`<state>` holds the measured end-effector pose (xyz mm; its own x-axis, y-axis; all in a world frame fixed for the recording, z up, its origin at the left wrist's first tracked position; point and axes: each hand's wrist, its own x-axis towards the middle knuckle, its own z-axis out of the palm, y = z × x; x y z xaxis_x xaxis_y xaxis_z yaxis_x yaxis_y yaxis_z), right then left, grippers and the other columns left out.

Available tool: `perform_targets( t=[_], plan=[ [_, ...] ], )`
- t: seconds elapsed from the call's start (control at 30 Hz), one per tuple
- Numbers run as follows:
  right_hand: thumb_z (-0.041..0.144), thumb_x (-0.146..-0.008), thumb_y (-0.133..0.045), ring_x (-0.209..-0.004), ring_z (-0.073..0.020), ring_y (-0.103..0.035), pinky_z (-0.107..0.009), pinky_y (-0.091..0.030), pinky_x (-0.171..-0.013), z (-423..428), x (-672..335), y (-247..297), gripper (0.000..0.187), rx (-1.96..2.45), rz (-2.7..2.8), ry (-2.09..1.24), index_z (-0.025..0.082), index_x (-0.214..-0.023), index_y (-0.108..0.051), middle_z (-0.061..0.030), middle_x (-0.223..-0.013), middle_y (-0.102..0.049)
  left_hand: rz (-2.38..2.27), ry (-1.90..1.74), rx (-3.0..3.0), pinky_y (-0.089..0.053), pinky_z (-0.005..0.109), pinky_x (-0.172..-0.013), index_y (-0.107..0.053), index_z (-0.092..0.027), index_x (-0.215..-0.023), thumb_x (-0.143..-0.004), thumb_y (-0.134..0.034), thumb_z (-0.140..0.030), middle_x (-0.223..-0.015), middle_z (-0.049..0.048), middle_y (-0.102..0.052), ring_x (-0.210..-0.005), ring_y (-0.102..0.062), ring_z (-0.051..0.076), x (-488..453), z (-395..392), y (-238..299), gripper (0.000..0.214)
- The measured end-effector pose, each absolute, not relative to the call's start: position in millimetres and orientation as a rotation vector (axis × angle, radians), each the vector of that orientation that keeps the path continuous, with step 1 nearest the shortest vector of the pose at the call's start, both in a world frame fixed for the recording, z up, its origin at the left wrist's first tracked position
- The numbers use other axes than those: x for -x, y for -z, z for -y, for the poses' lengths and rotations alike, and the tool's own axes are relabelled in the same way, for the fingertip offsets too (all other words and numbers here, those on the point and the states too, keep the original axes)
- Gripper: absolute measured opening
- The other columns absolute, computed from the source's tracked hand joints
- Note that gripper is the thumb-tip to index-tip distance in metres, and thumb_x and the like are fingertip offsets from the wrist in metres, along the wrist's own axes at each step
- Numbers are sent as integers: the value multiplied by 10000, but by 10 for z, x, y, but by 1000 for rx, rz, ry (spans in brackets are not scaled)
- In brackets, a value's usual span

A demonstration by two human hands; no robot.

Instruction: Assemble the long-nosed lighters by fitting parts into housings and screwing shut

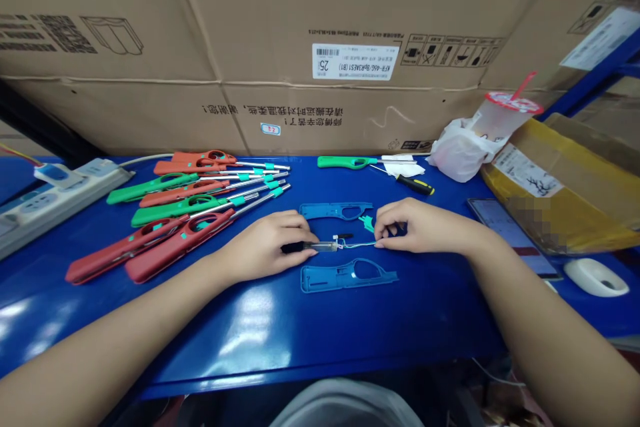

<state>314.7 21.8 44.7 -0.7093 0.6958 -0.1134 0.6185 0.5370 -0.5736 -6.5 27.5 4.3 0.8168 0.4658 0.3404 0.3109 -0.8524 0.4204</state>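
Here, slim metal core (pixel 327 246) w/ wire (pixel 357 244)

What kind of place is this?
Probably a workshop bench where long lighters get assembled. Red and green lighters are piled on the blue table, the left hand and right hand hold a wired inner part between open blue shell halves, and big cardboard boxes stand behind.

The left hand (pixel 265 245) and right hand (pixel 423 227) are bare, forearms (pixel 125 340) unsleeved, with a grey garment (pixel 345 407) at the lap.
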Motion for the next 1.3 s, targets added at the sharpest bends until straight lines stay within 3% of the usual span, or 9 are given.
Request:
perform_targets(
  t=[0.2, 0.33, 0.5, 1.03, 1.3],
  plan=[
    [312, -924, -678, -787, -169, -642, -303, -497, -730, -179, -3132, -454, 145, 1116, 2631, -777, 205, -860, -751, -37, -872, -695, -594, -619, -2617, -566, 324, -877, -765, -170, -1120, -979, -669, -278, -1009, 86, -746, -938, -695, 196, 59, -238, -47, 203],
    [301, -970, -635, -902, -186, -663, -324, -513, -825, -91, -2958, -373, 143, 1089, 2441, -519, 203, -1005, -734, -63, -996, -702, -612, -668, -2614, -569, 332, -874, -761, -180, -1141, -967, -687, -296, -1025, 87, -752, -941, -698, 203, 43, -225, -27, 223],
    [277, -993, -605, -1072, -249, -672, -377, -519, -887, -7, -2731, -242, 156, 1176, 2622, -422, 216, -1093, -708, -82, -1147, -721, -619, -667, -2591, -565, 309, -836, -777, -191, -1114, -983, -653, -250, -971, 70, -744, -892, -689, 183, 13, -220, 3, 189],
    [252, -981, -603, -982, -214, -675, -338, -500, -839, -47, -2748, -214, 72, 1202, 2374, -302, 229, -1011, -664, -53, -1012, -723, -642, -658, -2545, -558, 306, -844, -775, -182, -1080, -969, -679, -264, -978, 65, -744, -911, -688, 187, 7, -204, 1, 168],
    [251, -903, -688, -739, -152, -608, -292, -444, -657, -83, -2782, -225, 60, 1342, 2178, -298, 213, -950, -687, -27, -926, -709, -632, -652, -2556, -563, 313, -842, -778, -184, -1085, -966, -674, -259, -970, 65, -748, -905, -681, 189, 7, -206, -17, 175]
  ],
)
